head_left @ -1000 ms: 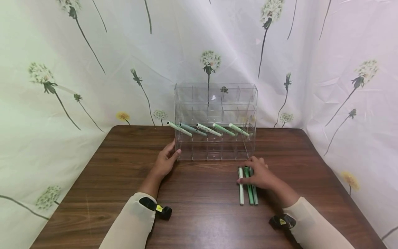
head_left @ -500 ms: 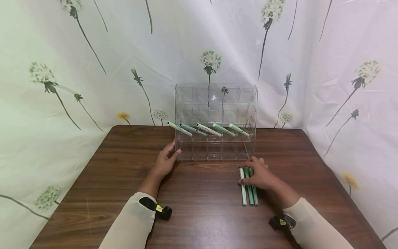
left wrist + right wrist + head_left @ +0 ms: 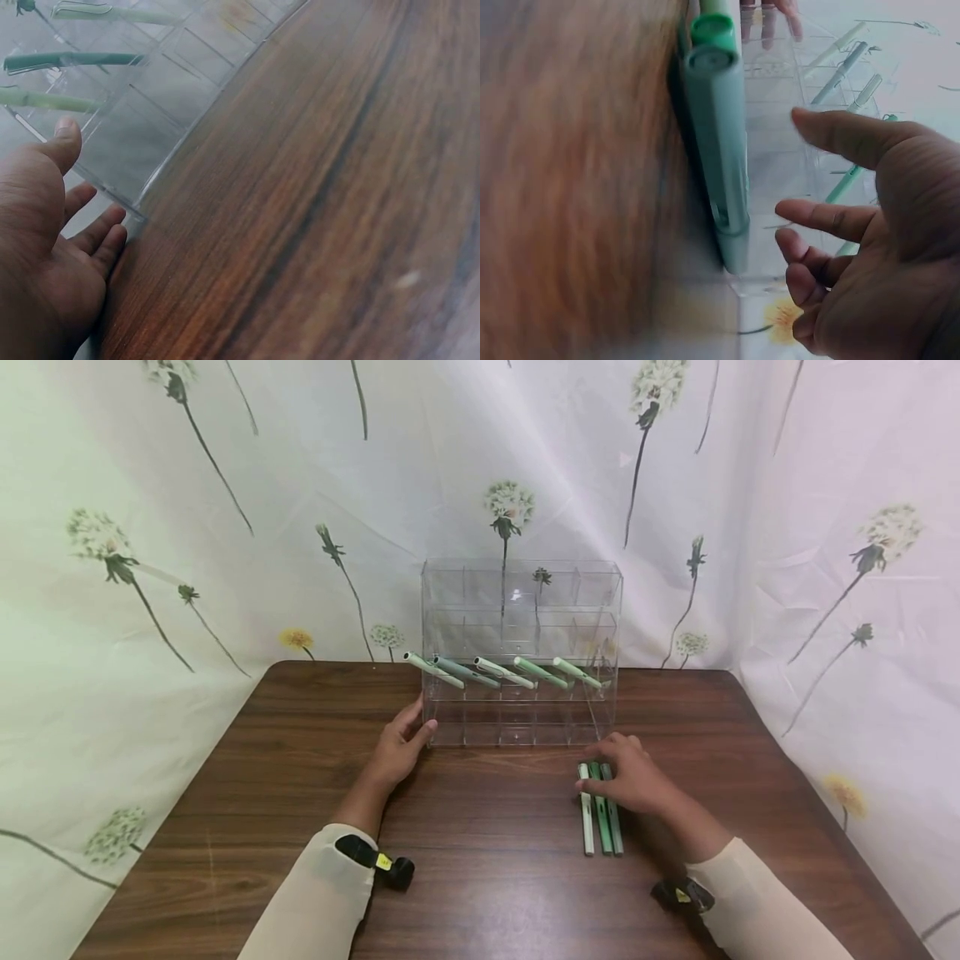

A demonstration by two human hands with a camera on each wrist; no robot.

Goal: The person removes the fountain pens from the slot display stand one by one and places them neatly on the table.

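A clear acrylic display rack with stepped compartments stands at the back of the table. Several white and green pens lean side by side across its middle tier. My left hand touches the rack's lower left side, thumb at the front edge and fingers at the side. In front of the rack's right end a white pen, a green pen and a grey-green pen lie close together. My right hand hovers over their far ends, thumb apart from the fingers, holding nothing in the right wrist view.
The brown wood-grain table extends around the rack and the loose pens. A white curtain printed with dandelions hangs behind the table and along both sides.
The white pen on the table has shifted slightly right, closer to the green one. My right hand has since lifted a little off the pens. The left hand stays at the rack.
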